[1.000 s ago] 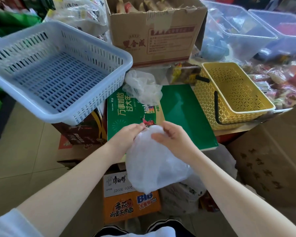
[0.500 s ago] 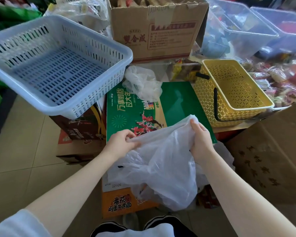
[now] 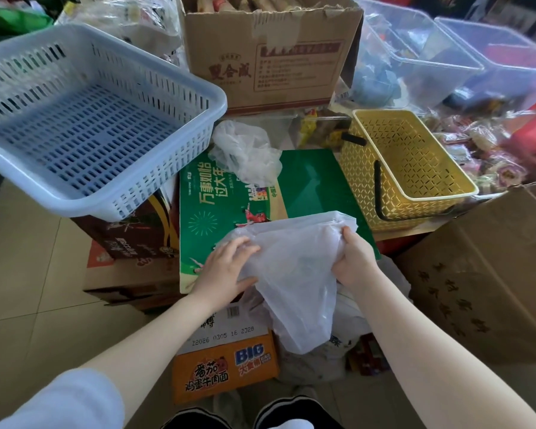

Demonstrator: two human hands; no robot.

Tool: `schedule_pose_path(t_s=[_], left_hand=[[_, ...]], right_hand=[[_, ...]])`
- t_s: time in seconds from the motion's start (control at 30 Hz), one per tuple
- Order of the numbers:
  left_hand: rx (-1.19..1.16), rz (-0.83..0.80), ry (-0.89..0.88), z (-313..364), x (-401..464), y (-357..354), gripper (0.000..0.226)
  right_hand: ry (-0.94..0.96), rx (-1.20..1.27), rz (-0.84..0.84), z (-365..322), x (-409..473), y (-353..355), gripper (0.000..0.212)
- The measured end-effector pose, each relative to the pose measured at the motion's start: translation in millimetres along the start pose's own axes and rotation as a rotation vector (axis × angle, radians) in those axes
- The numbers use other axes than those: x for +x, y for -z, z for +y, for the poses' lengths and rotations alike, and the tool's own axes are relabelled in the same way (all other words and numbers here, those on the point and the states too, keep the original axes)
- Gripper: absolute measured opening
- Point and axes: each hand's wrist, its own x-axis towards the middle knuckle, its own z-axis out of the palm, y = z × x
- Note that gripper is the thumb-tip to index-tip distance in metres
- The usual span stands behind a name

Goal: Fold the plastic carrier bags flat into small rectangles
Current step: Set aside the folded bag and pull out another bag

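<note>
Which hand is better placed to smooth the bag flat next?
Probably the left hand: it lies open on the translucent white plastic bag over the green box, while the right hand grips the bunched edge.

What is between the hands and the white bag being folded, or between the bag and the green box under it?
Nothing visible. The left hand lies flat on the bag, the right hand grips its edge, and the bag rests directly on the green box.

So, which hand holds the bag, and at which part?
The right hand grips the white plastic bag at its upper right edge, bunched. The left hand lies flat on its left side.
</note>
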Motion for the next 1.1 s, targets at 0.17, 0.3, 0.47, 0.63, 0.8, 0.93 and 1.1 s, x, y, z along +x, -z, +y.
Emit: schedule_pose_path(t_s=[0.17,0.3,0.47,0.63,0.8,0.93,1.1], left_hand=[[-0.222,0.028,-0.027,-3.7,11.5,-5.3,0.050],[-0.659,0.020,0.217,1.6,9.6,5.2,0.016],[-0.918,-0.048,0.292,6.2,9.4,19.6,0.017],[-1.054,-0.345,0.179,4.3,7.0,40.9,0.034],[-0.508,-0.449,0.209,-13.6,6.0,31.2,0.047],[0.022,-0.560,0.235,-5.7,14.0,22.7,0.024],[-0.533,-0.109,0.192,60.3,39.9,46.2,0.049]], right_hand=[[0.120,-0.181,0.051,-3.4,7.7,6.8,0.024],[0.274,-0.325,0.036,-10.8,14.7,20.2,0.015],[0.209,-0.269,-0.005,-18.2,21.5,30.0,0.024],[0.224,-0.362,-0.113,-25.9,17.1,34.9,0.011],[0.200,-0.282,-0.186,-32.1,15.3,37.0,0.019],[0.315,-0.397,-0.291,-35.4,-5.1,17.5,0.017],[0.491,-0.535,-0.415,-37.8,-37.8,-6.2,0.009]])
